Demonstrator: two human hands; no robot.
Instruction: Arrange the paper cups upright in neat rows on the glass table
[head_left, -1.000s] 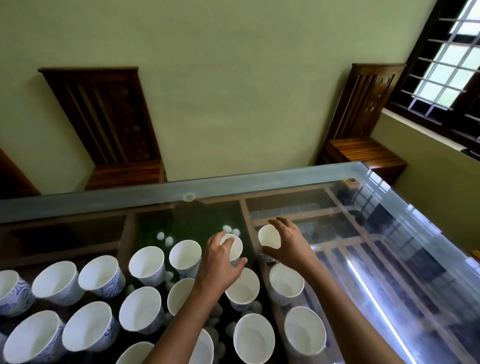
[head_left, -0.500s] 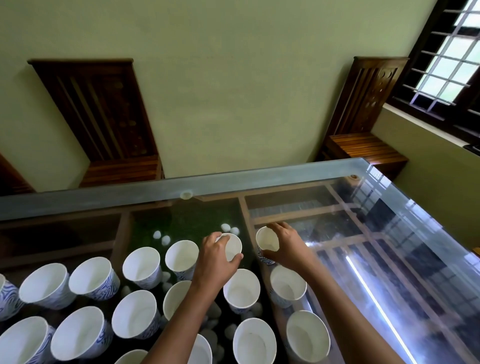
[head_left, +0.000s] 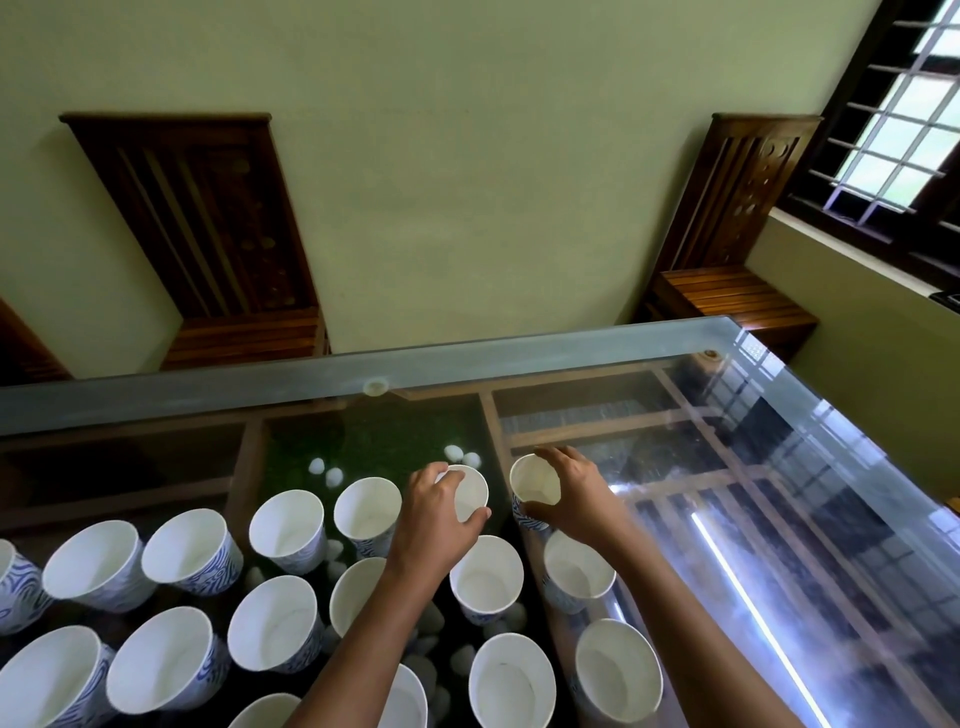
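The step in hand looks like seating two cups at the end of the row that runs closest to the far rim of the glass table (head_left: 571, 348). The left hand (head_left: 436, 519) has thumb and fingers curled round the mouth of the left cup (head_left: 470, 493). The right hand (head_left: 576, 499) arches over the right cup (head_left: 535, 483), fingers on its far lip and thumb against its near wall, so both hands are clamped on cups. Whether the bases already rest on the glass I cannot tell, since the hands hide them.

Both cups open upward, long axis roughly vertical (the slight lean toward the camera is probably the wide lens). The right cup seems a touch closer to the far rim than the left cup, and both are closer to it than the other paper cups (head_left: 368, 506), which stand upright further back from that rim.

The next move probably calls for nudging the pair until they sit as far from the rim as their row-mates, evenly spaced. The grips should then be released straight up, since light paper tips easily if a finger drags the lip.
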